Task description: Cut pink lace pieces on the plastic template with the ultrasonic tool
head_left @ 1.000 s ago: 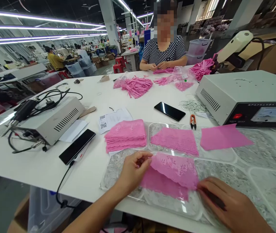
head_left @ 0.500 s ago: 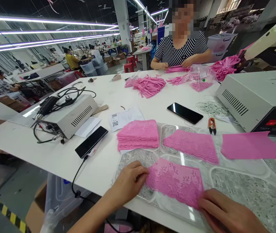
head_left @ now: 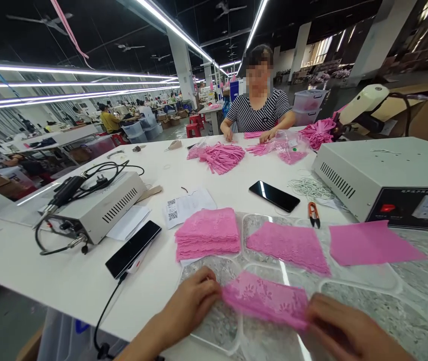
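Note:
My left hand (head_left: 193, 301) pinches the left end of a pink lace piece (head_left: 266, 300), and my right hand (head_left: 343, 328) grips its right end. The lace is folded and stretched between them just above a clear plastic sheet (head_left: 368, 288) on the white table (head_left: 48, 271). A stack of pink lace pieces (head_left: 208, 233) lies just beyond my left hand. To its right rest a single lace piece (head_left: 287, 245) and a plain pink fabric piece (head_left: 372, 243).
A black phone (head_left: 274, 195) and orange snips (head_left: 313, 213) lie mid-table. A grey machine (head_left: 387, 175) stands at the right, a smaller one with cables (head_left: 97, 205) at the left beside a second phone (head_left: 133, 248). A person in a striped shirt (head_left: 261, 113) sorts pink strips (head_left: 219, 155) opposite.
The lace piece went from half folded to lying flat, and is now narrower, held by both ends. The camera has tilted up, so my hands sit lower in view.

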Available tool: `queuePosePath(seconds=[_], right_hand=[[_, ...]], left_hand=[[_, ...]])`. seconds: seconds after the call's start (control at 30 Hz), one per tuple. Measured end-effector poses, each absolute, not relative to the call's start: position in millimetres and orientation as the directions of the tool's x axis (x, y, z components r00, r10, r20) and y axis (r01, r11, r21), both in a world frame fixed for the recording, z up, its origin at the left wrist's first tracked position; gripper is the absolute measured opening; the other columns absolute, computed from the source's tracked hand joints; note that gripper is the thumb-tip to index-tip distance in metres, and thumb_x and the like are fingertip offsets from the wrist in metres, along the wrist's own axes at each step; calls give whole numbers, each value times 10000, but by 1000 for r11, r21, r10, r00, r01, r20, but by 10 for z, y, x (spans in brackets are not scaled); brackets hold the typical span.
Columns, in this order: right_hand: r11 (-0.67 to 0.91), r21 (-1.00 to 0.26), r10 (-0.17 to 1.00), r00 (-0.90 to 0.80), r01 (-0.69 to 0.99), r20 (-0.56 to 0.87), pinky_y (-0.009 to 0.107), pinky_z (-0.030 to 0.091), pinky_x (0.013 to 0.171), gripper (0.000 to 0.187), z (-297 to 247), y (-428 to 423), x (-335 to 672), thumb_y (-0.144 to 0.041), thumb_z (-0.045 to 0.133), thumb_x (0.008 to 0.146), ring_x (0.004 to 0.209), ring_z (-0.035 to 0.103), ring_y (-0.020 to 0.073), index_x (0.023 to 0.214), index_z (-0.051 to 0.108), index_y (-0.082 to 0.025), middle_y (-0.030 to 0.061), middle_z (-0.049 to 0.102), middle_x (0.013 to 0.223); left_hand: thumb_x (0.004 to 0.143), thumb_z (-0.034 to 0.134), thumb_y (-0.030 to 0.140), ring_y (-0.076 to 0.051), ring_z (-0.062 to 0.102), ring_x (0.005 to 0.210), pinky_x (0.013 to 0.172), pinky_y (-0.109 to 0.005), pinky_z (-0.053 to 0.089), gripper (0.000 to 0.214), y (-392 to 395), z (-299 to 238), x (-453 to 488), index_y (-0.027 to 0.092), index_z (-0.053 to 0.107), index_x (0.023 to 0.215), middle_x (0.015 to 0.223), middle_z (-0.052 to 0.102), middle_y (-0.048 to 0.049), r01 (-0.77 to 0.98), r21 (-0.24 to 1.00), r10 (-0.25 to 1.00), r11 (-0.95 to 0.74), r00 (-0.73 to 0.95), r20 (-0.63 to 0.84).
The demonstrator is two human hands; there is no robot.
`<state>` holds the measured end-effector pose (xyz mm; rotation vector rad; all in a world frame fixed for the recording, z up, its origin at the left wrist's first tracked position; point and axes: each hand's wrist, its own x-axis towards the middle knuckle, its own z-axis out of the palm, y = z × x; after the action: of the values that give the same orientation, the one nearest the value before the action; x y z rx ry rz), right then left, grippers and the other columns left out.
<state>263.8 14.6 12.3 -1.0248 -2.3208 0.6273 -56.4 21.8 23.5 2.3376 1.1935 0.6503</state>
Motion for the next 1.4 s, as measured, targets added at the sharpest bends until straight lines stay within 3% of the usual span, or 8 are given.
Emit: queuePosePath(seconds=[0.1,0.33,0.53,0.7,0.93,1.03,1.23,1.4], right_hand=[[519,-630,833,-507,578,221,227,414,433,291,478,592,2505,-324,428,925,501,525,135,682,549,-218,3,577,597],[654,-554,756,-441,515,483,285,416,584,171,1092,1659,1957,-296,500,858,604,515,152,759,600,-199,32,600,723],[709,-513,699,-580,484,418,278,430,644,129,674,1640,1620,-158,509,811,664,553,148,755,617,-201,32,611,774],[586,-571,799,-529,575,286,286,451,621,129,340,1406,1995,-209,484,829,654,552,154,823,613,-204,32,613,777],[404,-561,895,-438,722,82,284,421,552,113,127,1171,2586,-300,537,789,624,541,167,782,595,-204,30,612,748],[381,-558,903,-427,737,53,285,400,558,141,35,1149,2607,-308,514,807,636,535,168,762,596,-203,29,606,753],[369,-622,895,-444,690,37,281,391,561,165,-4,1195,2648,-278,490,833,613,528,155,773,623,-201,17,609,748],[367,-657,893,-447,659,50,280,381,563,168,-18,1219,2686,-256,489,836,617,530,154,741,613,-195,10,606,727]], left_hand=[[901,505,160,-124,588,739,666,-203,476,180,640,483,-626,172,641,783,811,605,-26,678,553,872,-485,423,246],[885,525,242,-125,576,733,672,-227,470,160,1497,997,-1084,171,655,824,878,604,-35,782,455,879,-425,237,414],[907,491,359,-121,603,713,622,-223,500,280,1273,686,-1423,195,674,774,921,621,-39,795,348,846,-497,356,397],[963,425,277,-181,600,909,809,-325,502,246,1036,553,-1229,178,650,967,1011,608,-87,788,252,797,-562,433,422],[866,582,116,-179,604,856,783,-312,487,116,1243,519,34,166,660,795,904,639,-51,669,94,675,-737,724,142],[846,646,175,-199,616,862,778,-334,506,86,1430,451,400,140,657,768,863,645,-60,639,55,639,-767,769,-14],[946,554,316,-176,624,930,820,-377,534,243,1569,460,538,139,587,1110,1088,616,-69,659,9,639,-752,733,-235],[940,564,316,-186,622,948,839,-391,526,237,1541,577,565,133,597,1088,1078,620,-69,672,-2,642,-741,707,-295]])
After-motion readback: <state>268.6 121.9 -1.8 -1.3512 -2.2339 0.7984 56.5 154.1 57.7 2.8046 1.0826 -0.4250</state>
